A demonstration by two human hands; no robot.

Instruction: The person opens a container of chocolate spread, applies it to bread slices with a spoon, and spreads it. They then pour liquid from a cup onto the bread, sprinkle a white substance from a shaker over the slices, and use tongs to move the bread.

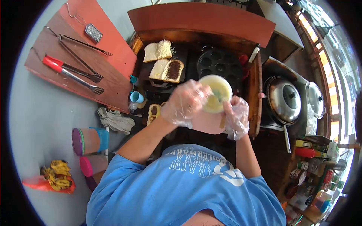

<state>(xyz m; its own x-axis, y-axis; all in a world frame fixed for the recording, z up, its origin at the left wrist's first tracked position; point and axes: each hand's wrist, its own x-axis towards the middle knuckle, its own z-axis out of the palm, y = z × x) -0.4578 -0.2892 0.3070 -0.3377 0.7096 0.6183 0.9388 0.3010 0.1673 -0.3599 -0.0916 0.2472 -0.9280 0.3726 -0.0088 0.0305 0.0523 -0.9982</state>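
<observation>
My left hand (pixel 187 102), in a clear plastic glove, is closed at the left rim of a round tub (pixel 217 92) with pale yellow contents; what its fingers hold is hidden. My right hand (pixel 237 116), gloved too, grips the tub's right edge, with a wooden stick (pixel 223 121) beside the thumb. Below the tub a pinkish surface shows. Beyond my left hand lie bread slices with grated cheese (pixel 164 50) and bread slices with a dark brown topping (pixel 174 71). More topped bread (pixel 154 111) lies left of my left forearm.
A round-welled pan (pixel 220 64) stands behind the tub. Tongs (pixel 73 75) hang on the red board at left, near a blue cup (pixel 137 97) and a cloth (pixel 116 120). A lidded pot (pixel 284 100) with a protruding handle is at right. Bananas (pixel 58 175) lie lower left.
</observation>
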